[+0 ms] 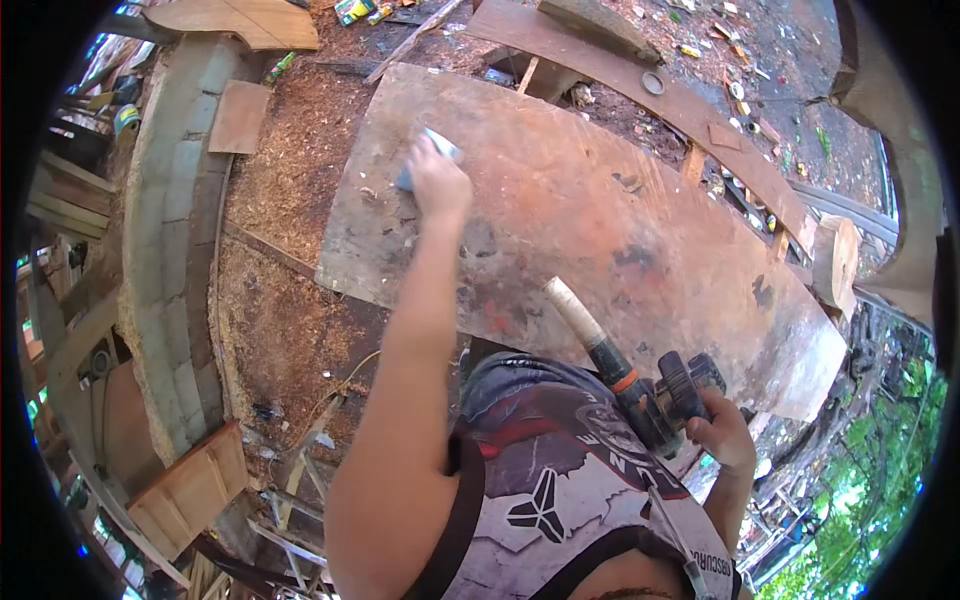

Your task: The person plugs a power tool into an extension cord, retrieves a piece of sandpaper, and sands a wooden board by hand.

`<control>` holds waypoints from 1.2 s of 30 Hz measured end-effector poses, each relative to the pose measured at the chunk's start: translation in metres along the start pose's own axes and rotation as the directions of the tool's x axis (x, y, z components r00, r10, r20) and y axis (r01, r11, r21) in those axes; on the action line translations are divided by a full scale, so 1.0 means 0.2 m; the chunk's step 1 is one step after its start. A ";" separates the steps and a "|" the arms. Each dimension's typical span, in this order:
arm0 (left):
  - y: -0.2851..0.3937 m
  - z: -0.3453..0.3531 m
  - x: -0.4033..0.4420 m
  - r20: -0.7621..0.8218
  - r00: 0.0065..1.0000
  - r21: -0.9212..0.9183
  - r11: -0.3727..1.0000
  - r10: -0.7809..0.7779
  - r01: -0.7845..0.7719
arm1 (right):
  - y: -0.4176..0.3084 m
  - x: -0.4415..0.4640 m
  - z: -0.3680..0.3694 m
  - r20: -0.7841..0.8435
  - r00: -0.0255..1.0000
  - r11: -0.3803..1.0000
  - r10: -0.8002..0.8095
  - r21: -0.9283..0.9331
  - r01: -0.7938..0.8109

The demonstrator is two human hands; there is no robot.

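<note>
My left hand (440, 185) is stretched out over the far left part of a large stained wooden board (560, 200). Its fingers are closed round a blue-grey and white piece (442, 145) that looks like a folded cloth, slightly blurred and partly hidden by the hand. The cloth appears to rest against the board's surface. Close to my body, my right hand (722, 432) grips a black handheld blower (680, 388) with an orange ring. Its pale tube (575, 308) points up and left over the near edge of the board.
To the left runs a long curved grey plank structure (175, 260), with a small wooden piece (239, 117) on it. Sawdust (290, 170) covers the ground beside it. A curved brown strip (690, 115) with a tape roll (652, 83) lies beyond the board. A cut log (835, 262) stands at right.
</note>
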State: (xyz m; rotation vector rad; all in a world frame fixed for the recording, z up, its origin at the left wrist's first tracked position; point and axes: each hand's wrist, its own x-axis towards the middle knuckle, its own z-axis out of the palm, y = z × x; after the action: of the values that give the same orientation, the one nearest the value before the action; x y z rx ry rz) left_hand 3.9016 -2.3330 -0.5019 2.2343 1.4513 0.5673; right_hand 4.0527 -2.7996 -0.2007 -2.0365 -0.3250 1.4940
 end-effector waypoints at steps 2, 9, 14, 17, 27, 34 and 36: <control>0.08 -0.04 -0.24 0.092 0.993 0.087 0.993 0.078 -0.086 | 0.00 0.00 0.01 -0.005 0.997 0.997 0.078 -0.003 -0.078; -0.01 0.15 0.06 -0.031 0.998 0.028 0.998 0.057 -0.056 | 0.04 -0.05 0.00 -0.002 1.000 0.998 0.012 -0.065 -0.012; 0.11 0.10 -0.37 0.106 0.934 0.038 0.938 0.340 -0.345 | 0.02 -0.07 0.05 -0.054 0.997 0.995 0.056 0.080 -0.051; -0.06 -0.04 0.21 0.012 0.989 0.072 0.987 0.146 -0.147 | 0.03 -0.06 0.05 -0.062 0.998 0.999 0.032 0.027 -0.031; -0.08 -0.09 -0.14 0.107 0.956 0.026 0.960 0.274 -0.278 | -0.06 -0.02 0.06 -0.039 0.997 0.978 0.066 -0.198 -0.073; -0.23 -0.06 0.02 0.128 0.964 0.244 0.934 0.235 -0.260 | -0.36 0.08 0.15 0.183 0.980 0.925 -0.073 -0.354 0.135; -0.19 -0.17 0.05 0.255 0.919 0.224 0.906 0.300 -0.358 | -0.35 0.11 0.15 0.166 0.979 0.927 -0.118 -0.335 0.169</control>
State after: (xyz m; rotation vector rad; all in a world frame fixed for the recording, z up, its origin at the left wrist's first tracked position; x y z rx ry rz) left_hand 3.8583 -2.3067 -0.4934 2.6867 1.0974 0.2232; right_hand 4.0414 -2.7232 -0.1829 -2.1176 -0.8326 1.5806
